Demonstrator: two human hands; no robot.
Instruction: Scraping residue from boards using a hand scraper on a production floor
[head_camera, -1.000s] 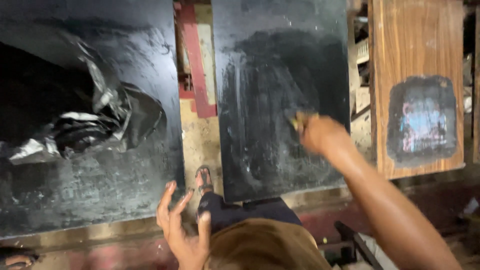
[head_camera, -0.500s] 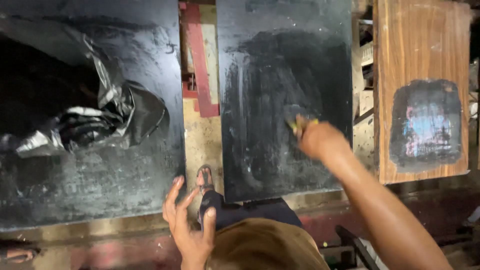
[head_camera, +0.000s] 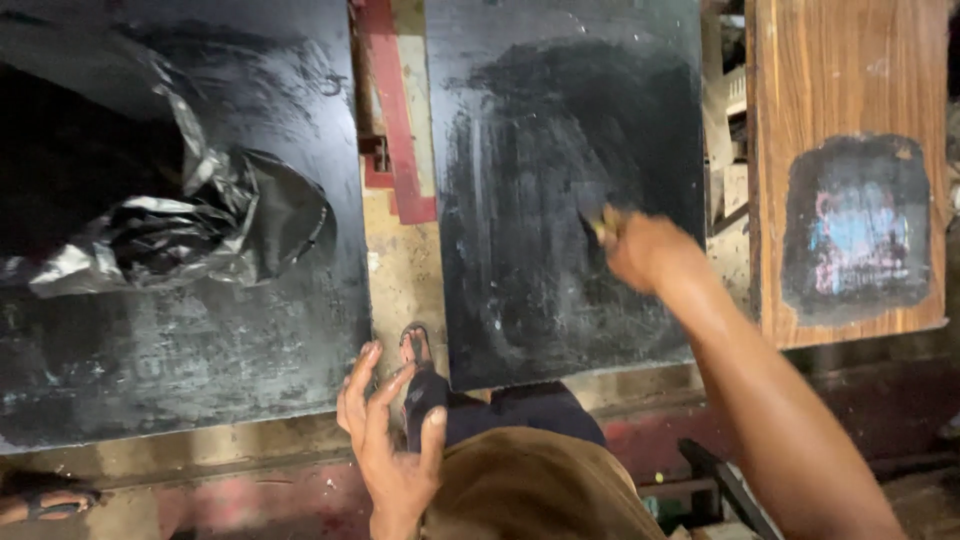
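Three boards lie side by side; two are black, the left board (head_camera: 200, 340) and the middle board (head_camera: 560, 200), and one wooden board (head_camera: 850, 70) at the right carries a dark painted patch (head_camera: 858, 228) with smears of pink and blue; one crumpled black bag (head_camera: 190, 225) rests on the left board; one red strip (head_camera: 395, 110) runs in the gap between the two black boards; one sandalled foot (head_camera: 418, 350) shows at the near edge of the middle board, and another (head_camera: 45, 500) at the lower left corner.

The right hand (head_camera: 645, 250) is closed around a small tool (head_camera: 598, 222), too blurred to name, its tip touching the middle board near that board's right side; the right arm stretches forward and up from the lower right, wrist slightly bent.

The left hand (head_camera: 390, 430) holds nothing; fingers spread wide and pointing away, it hangs above the floor just beside the near left corner of the middle board.
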